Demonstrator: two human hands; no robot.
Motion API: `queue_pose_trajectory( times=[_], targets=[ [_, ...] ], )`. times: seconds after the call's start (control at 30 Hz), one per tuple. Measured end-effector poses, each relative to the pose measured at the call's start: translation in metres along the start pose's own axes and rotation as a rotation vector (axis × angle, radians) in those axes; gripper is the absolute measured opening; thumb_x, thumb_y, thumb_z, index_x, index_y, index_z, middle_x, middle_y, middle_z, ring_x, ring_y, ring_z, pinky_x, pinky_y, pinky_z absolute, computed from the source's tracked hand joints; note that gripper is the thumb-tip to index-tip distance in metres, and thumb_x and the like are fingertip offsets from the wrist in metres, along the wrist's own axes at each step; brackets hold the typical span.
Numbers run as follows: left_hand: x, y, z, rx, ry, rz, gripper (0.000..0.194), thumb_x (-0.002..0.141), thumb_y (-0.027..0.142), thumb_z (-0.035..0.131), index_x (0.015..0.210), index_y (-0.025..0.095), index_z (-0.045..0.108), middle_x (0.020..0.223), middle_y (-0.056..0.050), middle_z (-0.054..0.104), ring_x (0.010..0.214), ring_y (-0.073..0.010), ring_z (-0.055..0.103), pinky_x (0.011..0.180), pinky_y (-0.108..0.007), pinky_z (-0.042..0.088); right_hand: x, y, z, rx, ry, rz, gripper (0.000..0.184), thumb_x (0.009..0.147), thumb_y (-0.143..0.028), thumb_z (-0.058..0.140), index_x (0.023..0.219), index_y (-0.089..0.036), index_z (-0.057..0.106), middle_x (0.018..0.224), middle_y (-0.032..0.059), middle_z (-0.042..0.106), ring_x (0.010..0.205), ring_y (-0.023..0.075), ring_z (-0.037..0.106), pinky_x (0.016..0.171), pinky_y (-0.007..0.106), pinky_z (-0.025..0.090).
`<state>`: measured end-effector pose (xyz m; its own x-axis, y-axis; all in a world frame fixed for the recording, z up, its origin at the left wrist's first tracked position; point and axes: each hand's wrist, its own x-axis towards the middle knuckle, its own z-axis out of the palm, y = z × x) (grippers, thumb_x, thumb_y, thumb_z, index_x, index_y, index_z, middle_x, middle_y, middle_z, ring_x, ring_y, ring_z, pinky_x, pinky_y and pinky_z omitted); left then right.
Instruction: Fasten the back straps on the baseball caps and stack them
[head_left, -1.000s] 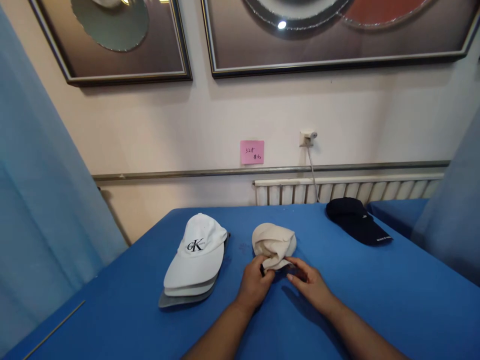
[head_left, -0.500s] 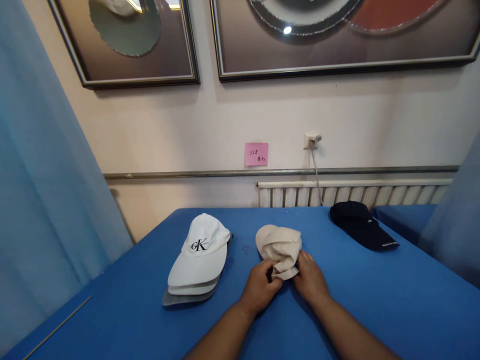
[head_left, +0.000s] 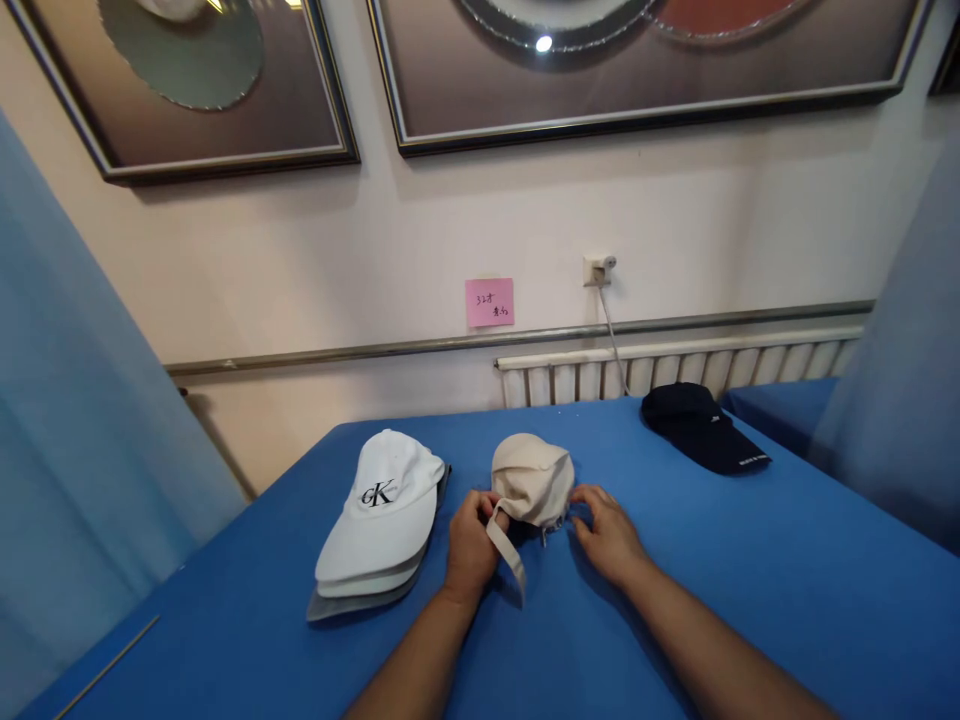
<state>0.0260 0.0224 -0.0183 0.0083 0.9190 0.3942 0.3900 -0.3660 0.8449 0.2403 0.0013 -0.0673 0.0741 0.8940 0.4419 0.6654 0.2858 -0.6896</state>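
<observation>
A beige cap (head_left: 531,478) lies crumpled on the blue table (head_left: 675,600), its back toward me. My left hand (head_left: 469,545) is closed on the cap's left rear edge, where a loose beige strap (head_left: 507,553) hangs down toward me. On the other side, my right hand (head_left: 609,533) pinches the right rear edge with its fingertips. A stack of caps with a white lettered cap (head_left: 382,505) on top sits just left of my left hand.
A dark navy cap (head_left: 701,427) lies at the far right of the table. Blue curtains (head_left: 82,430) hang on both sides. Behind the table are a radiator (head_left: 675,370), a wall socket with a cord, a pink note and framed pictures.
The beige cap has been opened out from a folded bundle; its strap now hangs free. My hands have moved apart to its two rear edges. The view shifted slightly.
</observation>
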Motion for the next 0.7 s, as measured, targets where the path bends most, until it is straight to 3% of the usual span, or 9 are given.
queue_pose_trajectory(
  times=[0.1, 0.17, 0.3, 0.43, 0.6, 0.7],
  targets=[
    [-0.007, 0.007, 0.007, -0.006, -0.063, 0.029, 0.026, 0.077, 0.034, 0.062, 0.067, 0.021, 0.042, 0.082, -0.003, 0.067, 0.07, -0.0162, 0.058, 0.065, -0.026, 0.044, -0.008, -0.013, 0.009, 0.0, -0.044, -0.046, 0.065, 0.068, -0.028, 0.071, 0.129, -0.021, 0.049, 0.131, 0.0107, 0.055, 0.122, 0.0291, 0.05, 0.101, 0.041, 0.041],
    [-0.014, 0.011, 0.012, -0.043, -0.166, 0.064, 0.025, 0.079, 0.034, 0.06, 0.068, 0.021, 0.042, 0.085, -0.004, 0.067, 0.072, -0.0159, 0.058, 0.065, -0.025, 0.045, -0.012, -0.021, 0.013, -0.03, -0.057, -0.063, 0.084, 0.063, -0.035, 0.076, 0.137, -0.019, 0.042, 0.136, 0.0137, 0.05, 0.126, 0.033, 0.045, 0.102, 0.045, 0.038],
    [-0.023, 0.015, 0.019, -0.046, -0.352, 0.161, 0.022, 0.082, 0.032, 0.059, 0.07, 0.02, 0.046, 0.087, -0.004, 0.066, 0.076, -0.0158, 0.058, 0.07, -0.026, 0.046, -0.011, -0.027, 0.012, -0.123, -0.045, -0.021, 0.056, 0.074, -0.029, 0.066, 0.126, -0.018, 0.052, 0.124, 0.0142, 0.057, 0.119, 0.0327, 0.05, 0.099, 0.044, 0.038],
    [-0.022, 0.014, 0.016, -0.008, -0.331, 0.18, 0.019, 0.083, 0.029, 0.057, 0.07, 0.02, 0.047, 0.088, -0.004, 0.067, 0.076, -0.0155, 0.059, 0.073, -0.026, 0.045, -0.004, -0.019, 0.003, -0.188, -0.006, 0.013, 0.036, 0.081, -0.016, 0.051, 0.117, -0.017, 0.057, 0.122, 0.0141, 0.059, 0.116, 0.0312, 0.052, 0.097, 0.043, 0.038],
    [-0.014, 0.007, 0.011, 0.012, -0.189, 0.074, 0.021, 0.081, 0.032, 0.056, 0.067, 0.02, 0.046, 0.086, -0.004, 0.068, 0.071, -0.0157, 0.057, 0.066, -0.026, 0.042, -0.003, -0.007, 0.003, -0.144, 0.007, 0.0, 0.036, 0.08, -0.014, 0.051, 0.115, -0.019, 0.057, 0.126, 0.0124, 0.057, 0.119, 0.0276, 0.052, 0.101, 0.04, 0.039],
    [-0.01, 0.005, 0.014, -0.003, -0.137, -0.032, 0.024, 0.081, 0.035, 0.052, 0.065, 0.02, 0.045, 0.068, 0.0, 0.06, 0.063, -0.0146, 0.052, 0.06, -0.025, 0.039, -0.008, -0.006, 0.01, -0.102, -0.015, -0.003, 0.057, 0.075, -0.024, 0.064, 0.129, -0.018, 0.047, 0.133, 0.0134, 0.051, 0.124, 0.0288, 0.049, 0.103, 0.041, 0.04]
  ],
)
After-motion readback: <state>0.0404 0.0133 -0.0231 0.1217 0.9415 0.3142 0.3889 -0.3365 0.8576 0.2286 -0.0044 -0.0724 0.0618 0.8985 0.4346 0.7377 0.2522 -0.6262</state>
